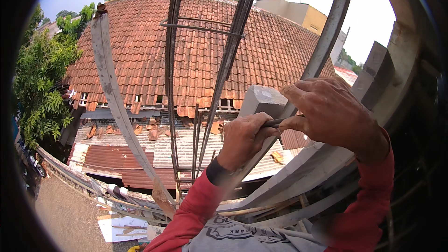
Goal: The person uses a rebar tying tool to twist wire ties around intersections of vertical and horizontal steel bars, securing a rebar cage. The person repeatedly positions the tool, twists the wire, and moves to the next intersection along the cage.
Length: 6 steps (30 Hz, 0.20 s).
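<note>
In front of a slanting grey post (325,35), my two hands meet at a short, thin dark strip (274,123). My left hand (243,139) is closed round one end, thumb on top. On the other side, my right hand (333,112) pinches the strip between thumb and bent fingers, its knuckles across the post. Whether the strip is a cord, a band or a rod I cannot make out. Right behind the hands is a pale grey block (262,99); the hands partly cover it.
Tied steel bars (228,51) rise upright ahead, joined by a stirrup (203,29). A pale plank (109,70) leans to their left. Pale masonry (298,172) borders the right side. Below lie corrugated sheets (161,151), a tiled roof (140,46) and the ground (65,210).
</note>
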### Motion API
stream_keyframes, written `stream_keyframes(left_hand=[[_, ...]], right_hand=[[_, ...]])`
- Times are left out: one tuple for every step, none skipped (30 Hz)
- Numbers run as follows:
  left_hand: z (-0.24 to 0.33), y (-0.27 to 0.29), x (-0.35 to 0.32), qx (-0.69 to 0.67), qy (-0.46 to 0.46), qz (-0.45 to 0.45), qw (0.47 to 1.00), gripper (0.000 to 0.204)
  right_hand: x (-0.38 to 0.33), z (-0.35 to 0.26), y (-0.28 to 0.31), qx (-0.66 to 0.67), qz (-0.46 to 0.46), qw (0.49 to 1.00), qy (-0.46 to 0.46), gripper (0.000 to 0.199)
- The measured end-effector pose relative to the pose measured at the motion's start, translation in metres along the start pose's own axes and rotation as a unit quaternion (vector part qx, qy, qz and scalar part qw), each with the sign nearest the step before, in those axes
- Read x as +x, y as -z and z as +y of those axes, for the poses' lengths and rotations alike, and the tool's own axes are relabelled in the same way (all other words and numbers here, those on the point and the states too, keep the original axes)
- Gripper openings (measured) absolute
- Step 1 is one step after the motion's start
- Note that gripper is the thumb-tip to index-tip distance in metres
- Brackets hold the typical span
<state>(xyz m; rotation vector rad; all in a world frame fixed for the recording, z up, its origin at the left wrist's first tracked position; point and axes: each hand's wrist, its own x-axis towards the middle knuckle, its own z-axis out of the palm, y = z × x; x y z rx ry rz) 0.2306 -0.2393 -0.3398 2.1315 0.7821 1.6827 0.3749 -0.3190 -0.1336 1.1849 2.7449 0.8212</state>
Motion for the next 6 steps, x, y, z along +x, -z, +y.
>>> stream_keyframes(left_hand=[[-0.003,-0.003,-0.004,-0.06,0.061,-0.015,0.996,0.036],[-0.004,-0.008,-0.009,-0.218,0.091,0.015,0.971,0.03],[-0.004,-0.014,-0.01,-0.362,0.087,0.053,0.927,0.028],[-0.003,-0.022,-0.01,-0.486,0.1,0.079,0.865,0.027],[-0.004,-0.027,-0.01,-0.599,0.111,0.104,0.786,0.026],[-0.009,-0.024,-0.008,-0.561,0.102,0.104,0.815,0.025]], right_hand=[[-0.004,0.001,0.006,-0.007,0.15,0.989,0.018,0.053],[-0.005,0.001,0.004,0.103,0.205,0.972,-0.042,0.067],[-0.007,0.0,-0.003,0.208,0.269,0.936,-0.09,0.082],[-0.008,0.0,-0.014,0.31,0.327,0.882,-0.137,0.096],[-0.007,-0.004,-0.034,0.342,0.198,0.901,-0.177,0.111],[-0.001,-0.006,-0.057,0.395,0.086,0.9,-0.165,0.109]])
